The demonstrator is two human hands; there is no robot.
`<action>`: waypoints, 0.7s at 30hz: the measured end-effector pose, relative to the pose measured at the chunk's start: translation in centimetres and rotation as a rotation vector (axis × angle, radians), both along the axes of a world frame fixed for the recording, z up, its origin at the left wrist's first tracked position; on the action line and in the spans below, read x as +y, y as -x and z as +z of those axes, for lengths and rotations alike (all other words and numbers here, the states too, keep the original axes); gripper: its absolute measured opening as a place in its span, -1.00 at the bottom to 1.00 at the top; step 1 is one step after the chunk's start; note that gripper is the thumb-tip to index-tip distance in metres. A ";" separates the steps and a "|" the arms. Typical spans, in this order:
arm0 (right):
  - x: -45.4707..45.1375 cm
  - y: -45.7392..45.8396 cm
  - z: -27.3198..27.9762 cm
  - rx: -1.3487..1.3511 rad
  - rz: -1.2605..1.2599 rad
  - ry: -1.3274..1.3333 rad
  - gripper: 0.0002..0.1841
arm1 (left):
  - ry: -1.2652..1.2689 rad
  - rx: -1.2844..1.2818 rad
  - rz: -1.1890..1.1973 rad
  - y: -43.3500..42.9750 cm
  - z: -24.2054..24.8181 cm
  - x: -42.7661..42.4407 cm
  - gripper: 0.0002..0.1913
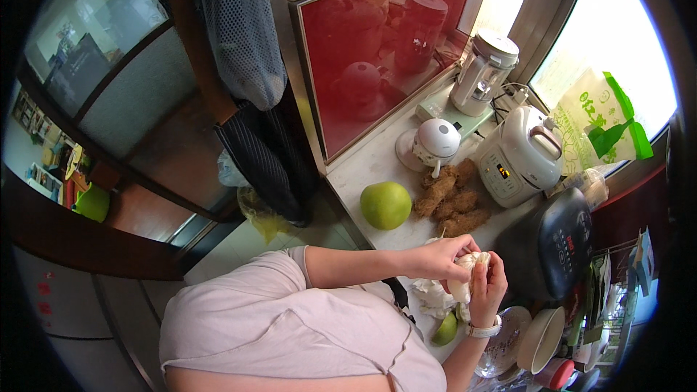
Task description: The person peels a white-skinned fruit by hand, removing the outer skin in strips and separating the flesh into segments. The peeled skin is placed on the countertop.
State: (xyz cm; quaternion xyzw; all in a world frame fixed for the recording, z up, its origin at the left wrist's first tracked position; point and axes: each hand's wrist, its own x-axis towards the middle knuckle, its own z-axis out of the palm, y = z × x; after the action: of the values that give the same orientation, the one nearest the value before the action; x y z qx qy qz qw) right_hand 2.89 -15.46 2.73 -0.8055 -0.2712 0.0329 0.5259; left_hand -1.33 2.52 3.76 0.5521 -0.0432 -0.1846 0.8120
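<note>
My left hand (444,261) and my right hand (488,283) grip a peeled chunk of pomelo (463,283) from both sides. White pith covers much of the chunk, and fingers hide part of it. Below the hands, torn white pith pieces (433,298) lie in a heap on the counter. A piece of green rind (446,330) lies beside this heap, close to my right wrist, which wears a watch with a pale strap (484,330). A whole green pomelo (386,206) rests on the counter beyond my left forearm.
Several hairy brown tubers (444,196) lie near a small white appliance (435,141). Behind stand a blender (484,73), a white electric cooker (520,158) and a black cooker (550,250). A bowl (540,340) and wire rack (621,305) are at the right.
</note>
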 end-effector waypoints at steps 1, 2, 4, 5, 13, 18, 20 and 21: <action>0.0 0.0 -0.1 0.003 0.003 -0.009 -0.74 | 0.001 0.002 0.001 0.0 0.0 0.0 -0.42; 0.0 0.0 -0.2 -0.009 0.007 -0.018 -0.74 | 0.005 0.007 -0.002 0.1 0.0 0.0 -0.42; 0.0 -0.1 -0.2 0.035 0.012 -0.035 -0.74 | 0.023 0.019 -0.005 0.1 0.0 0.1 -0.42; 0.0 -0.1 -0.1 0.040 0.017 -0.038 -0.75 | 0.016 0.018 -0.001 0.1 0.0 0.1 -0.42; 0.8 0.0 1.7 -0.130 -0.080 0.103 -0.68 | 0.067 0.036 -0.013 0.0 -0.1 0.4 -0.40; 1.1 0.1 2.2 -0.228 -0.093 0.105 -0.64 | 0.057 0.021 -0.024 -0.2 0.0 0.3 -0.39; 1.2 0.0 2.0 -0.178 -0.090 0.051 -0.67 | 0.040 -0.006 -0.031 -0.2 0.1 0.3 -0.39; 1.3 -0.1 1.9 -0.139 -0.087 0.023 -0.68 | 0.027 -0.024 -0.036 -0.2 0.1 0.4 -0.39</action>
State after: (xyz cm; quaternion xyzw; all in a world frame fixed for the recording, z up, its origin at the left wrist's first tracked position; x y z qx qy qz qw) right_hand 3.00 -14.18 4.63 -0.8227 -0.2715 -0.0427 0.4976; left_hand -1.11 2.89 3.83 0.5424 -0.0654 -0.1918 0.8153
